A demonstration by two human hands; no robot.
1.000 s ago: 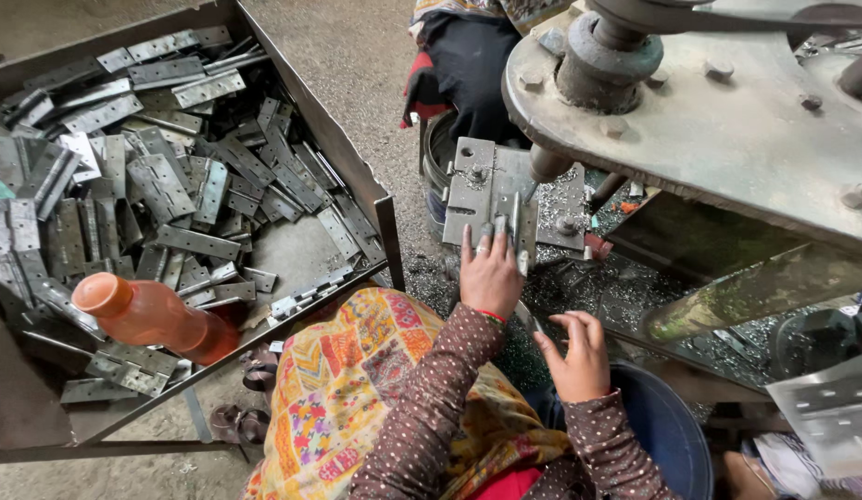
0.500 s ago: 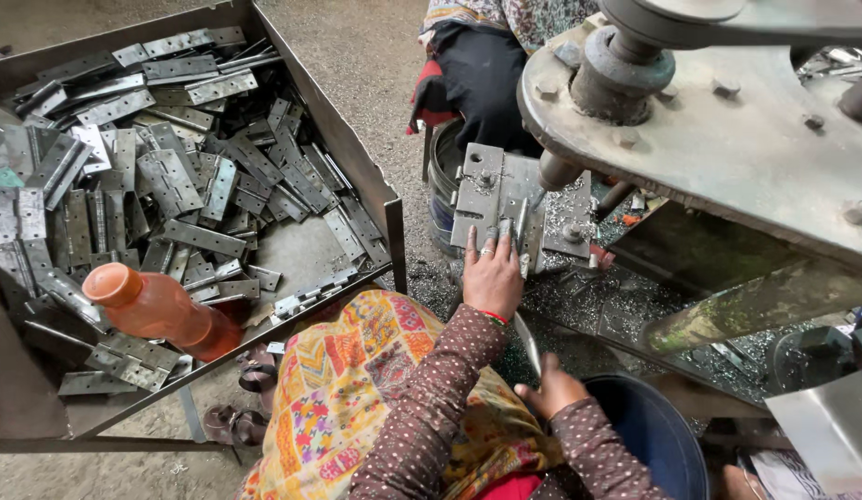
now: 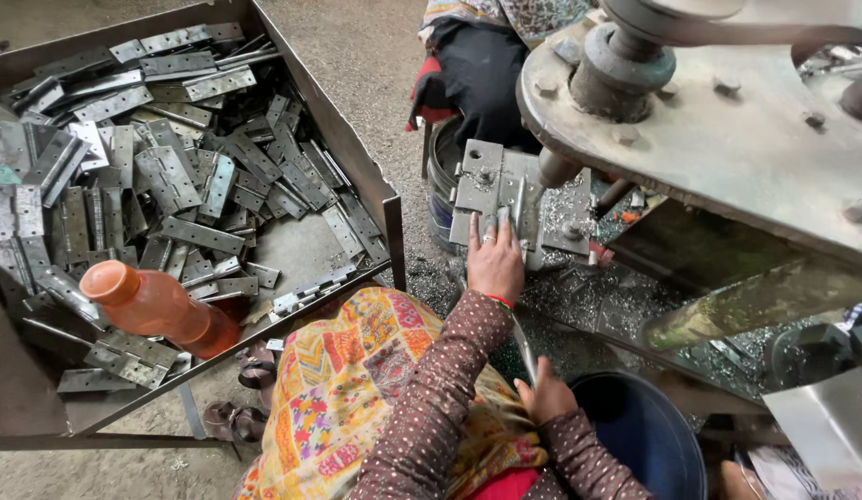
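Note:
My left hand reaches forward, fingers laid on a grey metal hinge plate that sits on the machine's fixture under a steel spindle. My right hand hangs low by my lap, next to a blue bucket. Its fingers are curled against a thin bright metal edge; whether they grip it is unclear. Both sleeves are brown with white dots.
A large metal tray at the left holds several grey hinges and an orange plastic bottle. The heavy machine body overhangs the right. Metal shavings lie below it. Another person in dark clothes sits beyond the fixture.
My right hand has dropped from an open, raised pose toward my lap and curled its fingers. My left hand has stayed on the hinge plate.

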